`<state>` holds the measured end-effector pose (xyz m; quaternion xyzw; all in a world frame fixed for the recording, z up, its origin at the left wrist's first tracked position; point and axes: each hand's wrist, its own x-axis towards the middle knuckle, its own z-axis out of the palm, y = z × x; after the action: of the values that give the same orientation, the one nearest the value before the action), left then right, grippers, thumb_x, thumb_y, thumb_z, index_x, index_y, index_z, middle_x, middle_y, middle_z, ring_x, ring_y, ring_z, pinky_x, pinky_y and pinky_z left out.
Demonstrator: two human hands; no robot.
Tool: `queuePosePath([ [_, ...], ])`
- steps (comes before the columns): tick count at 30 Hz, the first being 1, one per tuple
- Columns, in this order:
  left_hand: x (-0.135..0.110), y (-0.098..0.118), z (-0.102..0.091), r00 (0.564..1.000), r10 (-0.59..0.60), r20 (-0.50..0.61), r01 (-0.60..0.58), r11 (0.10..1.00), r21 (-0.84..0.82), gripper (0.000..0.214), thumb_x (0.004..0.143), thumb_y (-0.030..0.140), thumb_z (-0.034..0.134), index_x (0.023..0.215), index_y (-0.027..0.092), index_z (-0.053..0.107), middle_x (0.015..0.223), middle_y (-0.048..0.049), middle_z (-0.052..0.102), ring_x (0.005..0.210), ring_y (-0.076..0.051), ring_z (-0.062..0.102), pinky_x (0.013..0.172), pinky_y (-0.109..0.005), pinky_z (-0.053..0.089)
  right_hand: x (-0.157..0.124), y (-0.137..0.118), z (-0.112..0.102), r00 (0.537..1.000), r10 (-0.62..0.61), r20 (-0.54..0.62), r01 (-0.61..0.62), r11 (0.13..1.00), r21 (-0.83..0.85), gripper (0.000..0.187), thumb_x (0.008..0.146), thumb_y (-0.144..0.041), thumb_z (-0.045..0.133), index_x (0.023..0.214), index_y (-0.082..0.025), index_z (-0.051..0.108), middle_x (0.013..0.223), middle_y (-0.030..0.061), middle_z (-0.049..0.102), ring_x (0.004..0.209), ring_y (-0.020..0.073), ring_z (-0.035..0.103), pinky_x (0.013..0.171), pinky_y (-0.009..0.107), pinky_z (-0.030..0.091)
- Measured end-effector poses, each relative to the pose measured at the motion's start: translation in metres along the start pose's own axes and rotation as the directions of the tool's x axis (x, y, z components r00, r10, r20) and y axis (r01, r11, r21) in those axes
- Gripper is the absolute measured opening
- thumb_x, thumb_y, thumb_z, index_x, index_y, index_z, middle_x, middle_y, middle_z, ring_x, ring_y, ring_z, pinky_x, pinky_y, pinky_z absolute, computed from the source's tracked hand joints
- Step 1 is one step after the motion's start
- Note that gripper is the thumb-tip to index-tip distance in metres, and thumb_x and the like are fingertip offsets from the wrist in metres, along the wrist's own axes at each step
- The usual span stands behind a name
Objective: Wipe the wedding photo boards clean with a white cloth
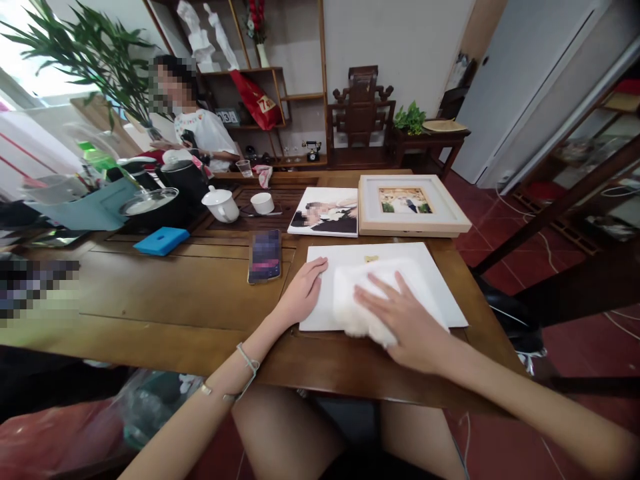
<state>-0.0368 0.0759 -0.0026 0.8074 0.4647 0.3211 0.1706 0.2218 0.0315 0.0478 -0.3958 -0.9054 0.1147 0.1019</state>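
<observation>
A white rectangular board [320, 256] lies flat near the table's front edge, with a small yellowish mark [371, 258] close to its far side. My left hand [303, 290] rests on the board's left edge, fingers stretched out and holding nothing. On top of the board is a soft, fluffy white cloth [350, 300], bunched at its near edge. My right hand [400, 317] lies over this cloth with its fingers spread, pressing on it from above. Part of the cloth is hidden beneath the palm.
Beyond the board are a photo print [327, 212] and a framed photo [367, 203]. A phone [265, 257] lies to the left, with a blue block [161, 241], a lidded white cup [220, 204] and a small bowl [262, 203] farther off. A person [205, 137] sits across the table.
</observation>
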Motion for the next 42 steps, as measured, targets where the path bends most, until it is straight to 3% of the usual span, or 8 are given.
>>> queuePosePath([
  [5, 0.000, -0.003, 0.001, 1.000, 0.019, 0.002, -0.019, 1.000, -0.009, 0.038, 0.096, 0.020, 0.035, 0.128, 0.014, 0.054, 0.140, -0.0158, 0.051, 0.136, -0.024, 0.043, 0.115, -0.050, 0.034, -0.023, -0.031, -0.002, 0.944, -0.294, 0.147, 0.278, 0.953, 0.119, 0.092, 0.060, -0.014, 0.054, 0.149, -0.014, 0.032, 0.155, 0.0076, 0.032, 0.147, 0.0308, 0.011, 0.116, 0.061, 0.000],
  [11, 0.000, -0.002, 0.000, 1.000, 0.014, 0.003, -0.014, 1.000, 0.008, 0.039, 0.095, 0.019, 0.034, 0.128, 0.015, 0.054, 0.140, -0.0153, 0.052, 0.135, -0.024, 0.044, 0.115, -0.050, 0.033, 0.026, 0.016, -0.008, 0.998, -0.058, -0.039, 0.062, 0.993, 0.097, 0.058, 0.087, -0.025, 0.048, 0.144, -0.018, 0.041, 0.148, 0.0096, 0.044, 0.143, 0.0253, 0.027, 0.117, 0.055, 0.015],
  [15, 0.001, -0.001, 0.000, 1.000, -0.001, 0.003, 0.001, 1.000, 0.004, 0.039, 0.095, 0.020, 0.035, 0.127, 0.015, 0.055, 0.139, -0.0154, 0.052, 0.134, -0.026, 0.044, 0.114, -0.051, 0.034, 0.064, 0.029, -0.005, 0.993, 0.083, -0.078, -0.083, 0.997, 0.006, 0.056, 0.094, -0.037, 0.040, 0.144, -0.014, 0.040, 0.150, 0.0117, 0.041, 0.143, 0.0282, 0.026, 0.117, 0.056, 0.016],
  [21, 0.000, -0.007, 0.000, 0.998, 0.055, 0.001, -0.055, 0.997, -0.056, 0.041, 0.091, 0.020, 0.041, 0.129, 0.014, 0.054, 0.138, -0.0179, 0.052, 0.133, -0.029, 0.045, 0.113, -0.051, 0.036, 0.042, -0.042, 0.020, 0.999, 0.020, -0.038, -0.031, 0.943, -0.332, 0.071, 0.075, -0.025, 0.059, 0.139, 0.000, 0.045, 0.145, 0.0252, 0.043, 0.137, 0.0448, 0.031, 0.113, 0.060, 0.020],
  [26, -0.001, -0.011, 0.001, 0.999, 0.034, -0.004, -0.034, 0.993, -0.112, 0.041, 0.096, 0.023, 0.035, 0.133, 0.017, 0.052, 0.143, -0.0161, 0.049, 0.137, -0.026, 0.041, 0.115, -0.050, 0.032, -0.002, -0.092, 0.026, 0.978, -0.202, 0.049, 0.208, 0.934, -0.292, 0.081, 0.070, -0.034, 0.062, 0.135, 0.011, 0.045, 0.142, 0.0333, 0.042, 0.132, 0.0500, 0.036, 0.112, 0.058, 0.025],
  [31, 0.000, -0.008, 0.002, 0.999, 0.043, -0.002, -0.043, 0.996, -0.080, 0.042, 0.094, 0.021, 0.036, 0.132, 0.016, 0.052, 0.141, -0.0166, 0.050, 0.135, -0.026, 0.043, 0.114, -0.051, 0.034, 0.022, -0.047, -0.002, 0.997, -0.050, 0.056, 0.052, 0.998, -0.041, 0.061, 0.077, -0.026, 0.054, 0.135, -0.007, 0.053, 0.138, 0.0174, 0.054, 0.134, 0.0340, 0.042, 0.114, 0.052, 0.025],
  [36, 0.000, -0.003, 0.002, 1.000, -0.005, 0.000, 0.005, 1.000, 0.002, 0.041, 0.095, 0.019, 0.035, 0.131, 0.016, 0.054, 0.141, -0.0140, 0.052, 0.134, -0.025, 0.044, 0.114, -0.050, 0.034, 0.070, 0.009, -0.027, 0.978, 0.201, -0.059, -0.187, 0.965, 0.184, 0.040, 0.093, -0.040, 0.043, 0.116, -0.017, 0.065, 0.128, 0.0126, 0.063, 0.117, 0.0305, 0.057, 0.100, 0.043, 0.042],
  [42, 0.001, -0.001, 0.000, 1.000, -0.009, -0.001, 0.009, 1.000, -0.003, 0.041, 0.094, 0.020, 0.036, 0.129, 0.012, 0.055, 0.138, -0.0166, 0.052, 0.132, -0.026, 0.046, 0.114, -0.048, 0.035, 0.122, 0.008, -0.036, 0.972, 0.227, 0.064, -0.234, 0.886, 0.400, 0.044, 0.094, -0.049, 0.041, 0.106, -0.015, 0.067, 0.116, 0.0126, 0.069, 0.102, 0.0293, 0.063, 0.086, 0.035, 0.046],
])
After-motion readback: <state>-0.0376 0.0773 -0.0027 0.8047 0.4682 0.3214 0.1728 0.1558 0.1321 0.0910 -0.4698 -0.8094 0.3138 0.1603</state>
